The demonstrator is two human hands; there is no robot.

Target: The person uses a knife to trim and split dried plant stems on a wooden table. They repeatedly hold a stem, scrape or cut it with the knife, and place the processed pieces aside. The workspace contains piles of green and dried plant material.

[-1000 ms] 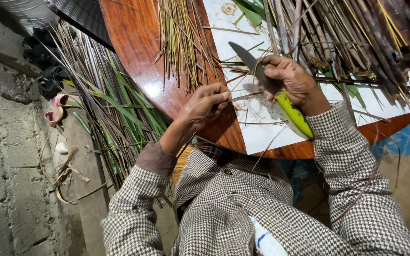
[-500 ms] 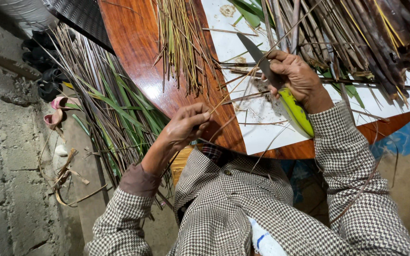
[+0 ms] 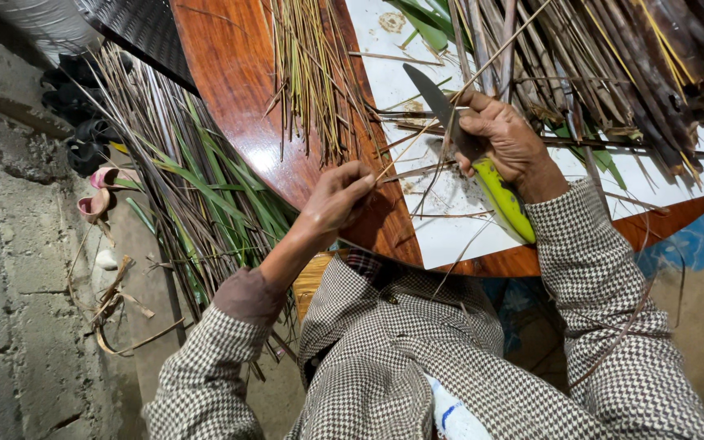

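My right hand [image 3: 505, 140] grips a knife [image 3: 432, 96] with a yellow-green handle [image 3: 505, 202], its grey blade pointing up-left over the white sheet [image 3: 458, 220]. My left hand [image 3: 337, 198] pinches the near end of a thin, pale leaf rib [image 3: 450, 102] that runs diagonally up to the right, passing by the blade. A bundle of stripped thin ribs [image 3: 311, 73] lies on the brown wooden table [image 3: 238, 90] just beyond my left hand. Dark and green palm leaves [image 3: 605, 65] are heaped at the upper right.
Long green and dry leaf strips [image 3: 197, 195] are piled on the ground left of the table. Pink sandals [image 3: 99, 191] and dark shoes [image 3: 79, 98] lie by the grey block wall [image 3: 2, 269]. A blue sheet [image 3: 702, 240] shows under the table's right edge.
My left hand has shifted down-left along the table edge, then closed on the thin rib. My right hand with the knife stays over the white sheet, barely moved.
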